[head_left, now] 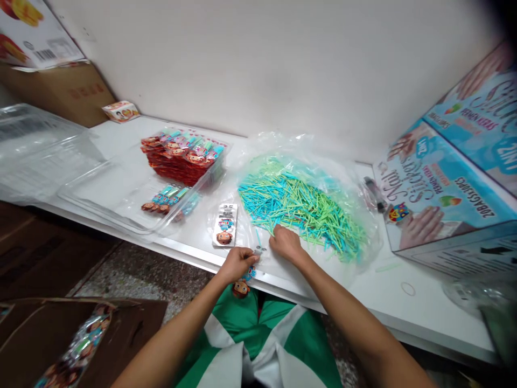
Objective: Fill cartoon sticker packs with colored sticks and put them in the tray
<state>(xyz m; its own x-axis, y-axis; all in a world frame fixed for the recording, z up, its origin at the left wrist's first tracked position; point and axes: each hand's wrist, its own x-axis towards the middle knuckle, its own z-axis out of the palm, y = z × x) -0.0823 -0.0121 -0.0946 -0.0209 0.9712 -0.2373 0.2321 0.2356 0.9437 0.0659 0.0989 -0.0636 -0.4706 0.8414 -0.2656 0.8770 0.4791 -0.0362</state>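
Note:
My left hand (239,264) is at the front edge of the white table, thumb and fingers pinched on the upper part of a printed card (241,288). The card hangs over the edge, its cartoon head pointing down. A thin pale blue stick (257,236) stands out just above these fingers. My right hand (286,242) is curled closed at the near edge of a pile of blue and green thin sticks (302,202); what its fingertips hold is hidden. To the left of the pile lies a small stack of matching white cartoon cards (225,225).
A clear plastic tray (100,186) holds a tall stack of filled packets (181,156) and several loose ones. Clear containers (40,151) stand at left. Blue printed cartons (444,188) border the right side. An open cardboard box (137,323) with packets sits below left.

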